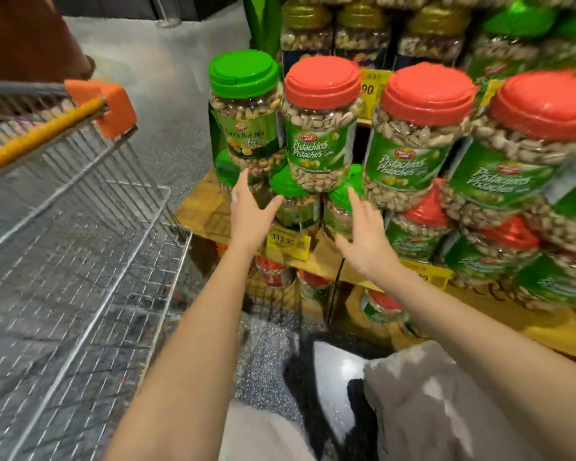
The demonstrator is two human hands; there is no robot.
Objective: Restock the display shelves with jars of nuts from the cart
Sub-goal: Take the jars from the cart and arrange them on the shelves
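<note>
At the centre of the frame, the left hand (250,207) and right hand (363,234) reach out with fingers spread, grasping nothing, just below a red-lidded pistachio jar (320,128) stacked on green-lidded jars on the shelf (197,207). A green-lidded nut mix jar (246,111) stands beside it. The wire cart (80,244) fills the left.

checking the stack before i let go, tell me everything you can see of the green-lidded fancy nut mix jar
The Fancy Nut Mix jar is clear plastic with a bright green flip-style lid and a dark green label, and looks full of mixed nuts. It stands upright at the left end of the upper row, resting on green-lidded jars below. Its right side sits against, or very near, a red-lidded pistachio jar. The left hand is open just below it; contact is unclear.
</note>
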